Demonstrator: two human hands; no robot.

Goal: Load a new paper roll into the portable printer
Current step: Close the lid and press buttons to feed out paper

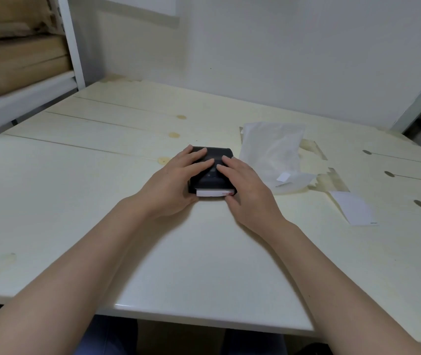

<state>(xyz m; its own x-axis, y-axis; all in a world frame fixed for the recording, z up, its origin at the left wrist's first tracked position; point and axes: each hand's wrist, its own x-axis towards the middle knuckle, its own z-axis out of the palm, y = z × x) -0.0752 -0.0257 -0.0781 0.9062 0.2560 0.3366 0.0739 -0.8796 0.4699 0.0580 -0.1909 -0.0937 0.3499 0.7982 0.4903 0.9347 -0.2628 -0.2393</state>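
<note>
A small black portable printer point(214, 180) lies flat on the pale wooden table point(101, 201), in the middle. A strip of white paper with a red mark point(213, 193) sticks out of its near edge. My left hand point(176, 183) rests on the printer's left side, fingers spread over its top. From the right, my right hand point(247, 190) covers the other side, with fingers on top and the thumb at the near right corner by the paper. Both hands press on the printer's closed lid.
A crumpled clear plastic wrapper point(273, 152) lies just right of the printer. Farther right are torn tape pieces point(332, 179) and a white paper slip point(355, 208). A white shelf with brown parcels point(20, 60) stands at the back left.
</note>
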